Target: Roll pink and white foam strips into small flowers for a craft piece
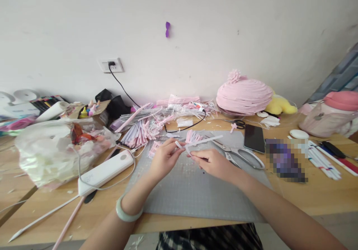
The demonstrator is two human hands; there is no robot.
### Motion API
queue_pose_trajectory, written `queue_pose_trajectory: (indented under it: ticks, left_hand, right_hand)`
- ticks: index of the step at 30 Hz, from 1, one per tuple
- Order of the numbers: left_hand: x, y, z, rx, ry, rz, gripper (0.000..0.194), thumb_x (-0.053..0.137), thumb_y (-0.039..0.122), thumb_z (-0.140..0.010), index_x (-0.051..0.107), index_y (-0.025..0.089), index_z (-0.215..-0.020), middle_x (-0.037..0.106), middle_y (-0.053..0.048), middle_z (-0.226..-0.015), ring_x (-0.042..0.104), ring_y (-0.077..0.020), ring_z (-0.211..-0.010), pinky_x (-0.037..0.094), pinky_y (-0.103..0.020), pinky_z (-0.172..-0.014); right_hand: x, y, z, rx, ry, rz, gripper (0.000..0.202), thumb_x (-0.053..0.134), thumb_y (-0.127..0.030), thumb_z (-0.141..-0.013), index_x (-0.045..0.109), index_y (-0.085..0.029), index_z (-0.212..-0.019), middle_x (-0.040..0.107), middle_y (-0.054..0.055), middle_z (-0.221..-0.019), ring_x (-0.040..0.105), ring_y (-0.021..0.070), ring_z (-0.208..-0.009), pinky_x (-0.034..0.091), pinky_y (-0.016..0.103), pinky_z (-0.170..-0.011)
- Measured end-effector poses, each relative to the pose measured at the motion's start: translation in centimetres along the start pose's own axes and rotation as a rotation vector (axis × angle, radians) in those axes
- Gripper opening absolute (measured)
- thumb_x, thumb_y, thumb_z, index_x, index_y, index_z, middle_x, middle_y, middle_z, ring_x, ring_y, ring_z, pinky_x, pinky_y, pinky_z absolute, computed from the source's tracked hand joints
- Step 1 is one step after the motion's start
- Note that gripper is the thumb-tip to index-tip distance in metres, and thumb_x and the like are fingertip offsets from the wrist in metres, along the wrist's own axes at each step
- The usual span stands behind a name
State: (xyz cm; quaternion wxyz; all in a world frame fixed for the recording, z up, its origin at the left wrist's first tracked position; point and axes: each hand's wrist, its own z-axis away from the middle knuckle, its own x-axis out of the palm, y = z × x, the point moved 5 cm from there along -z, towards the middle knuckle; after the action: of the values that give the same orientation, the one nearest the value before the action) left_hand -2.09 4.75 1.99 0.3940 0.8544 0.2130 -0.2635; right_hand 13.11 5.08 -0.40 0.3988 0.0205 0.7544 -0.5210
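Note:
Over the grey cutting mat [201, 198], both hands are closed on a pale, fuzzy pipe cleaner [208, 141]. My left hand [165, 160] pinches its curled end between thumb and fingers. Close beside it, my right hand [214, 163] grips the bent part, and the straight tail sticks out up and to the right. A bunch of short pink and white pipe-cleaner pieces [193, 136] lies just behind the fingers. To the right of my right hand, silver scissors [242, 155] rest on the mat with their handles apart.
A white power strip [106, 171] with cables and a stuffed plastic bag [50, 153] lie left. Bundles of pipe cleaners [137, 132] line the back near a big pink wound ball [244, 95]. A phone [254, 138], markers [324, 160] and a pink-lidded bottle [321, 116] stand or lie right.

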Motion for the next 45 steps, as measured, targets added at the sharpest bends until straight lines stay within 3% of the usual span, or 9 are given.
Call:
queue_pose_trajectory:
  ticks: [5, 9, 14, 17, 21, 25, 32, 40, 45]
  left_hand:
    - [-0.2, 0.6, -0.1, -0.056, -0.035, 0.179, 0.016, 0.055, 0.027, -0.082, 0.064, 0.015, -0.081, 0.062, -0.005, -0.077, 0.055, -0.0143, -0.07, 0.043, -0.025, -0.062]
    - [0.4, 1.2, 0.0, -0.015, -0.211, 0.299, 0.019, 0.057, 0.031, -0.08, 0.065, 0.014, -0.079, 0.059, -0.004, -0.072, 0.055, -0.014, -0.067, 0.043, -0.025, -0.062]
    - [1.8, 1.3, 0.4, 0.034, -0.509, 0.185, 0.014, 0.054, 0.024, -0.082, 0.065, 0.016, -0.082, 0.061, -0.004, -0.077, 0.056, -0.0141, -0.072, 0.042, -0.025, -0.067]
    - [2.6, 0.9, 0.7, 0.041, -0.571, 0.04, 0.013, 0.051, 0.019, -0.082, 0.064, 0.015, -0.079, 0.059, -0.003, -0.075, 0.055, -0.014, -0.071, 0.041, -0.024, -0.066]
    - [2.9, 0.1, 0.6, 0.016, -0.523, -0.075, 0.013, 0.051, 0.016, -0.082, 0.062, 0.014, -0.074, 0.057, -0.003, -0.074, 0.055, -0.0144, -0.069, 0.04, -0.024, -0.063]
    - [2.5, -0.4, 0.3, 0.004, -0.408, -0.08, 0.018, 0.048, 0.018, -0.084, 0.064, 0.015, -0.079, 0.057, -0.004, -0.074, 0.056, -0.0148, -0.069, 0.042, -0.024, -0.063]
    - [1.5, -1.0, -0.1, -0.085, -0.199, 0.011, 0.023, 0.046, 0.019, -0.085, 0.065, 0.018, -0.098, 0.061, -0.006, -0.085, 0.058, -0.0164, -0.08, 0.044, -0.028, -0.072]
    - [0.7, -1.0, -0.2, -0.2, -0.102, 0.199, 0.02, 0.048, 0.021, -0.084, 0.065, 0.015, -0.092, 0.064, -0.006, -0.086, 0.056, -0.0169, -0.081, 0.043, -0.03, -0.076]
    - [0.6, -0.6, -0.2, -0.169, -0.221, 0.357, 0.02, 0.049, 0.025, -0.084, 0.066, 0.015, -0.089, 0.063, -0.005, -0.083, 0.057, -0.0165, -0.08, 0.042, -0.028, -0.075]
  right_hand:
    - [-0.1, 1.4, -0.7, 0.13, -0.141, -0.19, 0.031, 0.044, -0.037, -0.085, 0.068, -0.017, -0.084, 0.055, -0.001, -0.057, 0.043, 0.0084, -0.049, 0.03, 0.02, -0.048]
    - [-0.7, 2.2, -1.1, 0.204, -0.232, -0.317, 0.029, 0.057, -0.04, -0.076, 0.064, -0.014, -0.066, 0.047, -0.003, -0.051, 0.038, 0.0072, -0.048, 0.026, 0.021, -0.046]
    - [-1.1, 3.7, -1.6, 0.291, -0.186, -0.31, 0.034, 0.061, -0.046, -0.069, 0.059, -0.013, -0.061, 0.043, -0.006, -0.049, 0.031, 0.0056, -0.044, 0.022, 0.021, -0.044]
    - [-0.9, 4.0, -1.9, 0.242, -0.115, -0.19, 0.032, 0.057, -0.042, -0.073, 0.059, -0.013, -0.06, 0.046, -0.005, -0.051, 0.037, 0.0071, -0.048, 0.027, 0.021, -0.048]
    - [-0.9, 3.3, -1.5, 0.22, 0.014, -0.034, 0.028, 0.05, -0.036, -0.078, 0.062, -0.014, -0.067, 0.05, -0.003, -0.054, 0.042, 0.0093, -0.051, 0.028, 0.022, -0.049]
    - [-1.4, 1.2, -0.8, 0.083, 0.121, 0.074, 0.028, 0.046, -0.032, -0.082, 0.064, -0.015, -0.07, 0.056, 0.0, -0.06, 0.045, 0.0109, -0.056, 0.029, 0.023, -0.052]
    - [-0.6, -0.8, -0.1, -0.138, 0.142, 0.166, 0.029, 0.039, -0.026, -0.087, 0.061, -0.017, -0.069, 0.053, 0.0, -0.059, 0.042, 0.0113, -0.056, 0.03, 0.024, -0.056]
    - [0.3, 1.3, -0.7, 0.088, -0.024, -0.137, 0.034, 0.04, -0.033, -0.085, 0.056, -0.016, -0.059, 0.051, 0.0, -0.056, 0.042, 0.0097, -0.051, 0.028, 0.022, -0.049]
    - [-0.5, 2.9, -1.4, 0.176, -0.073, -0.194, 0.029, 0.049, -0.041, -0.079, 0.059, -0.016, -0.066, 0.044, -0.003, -0.054, 0.038, 0.0091, -0.051, 0.027, 0.021, -0.049]
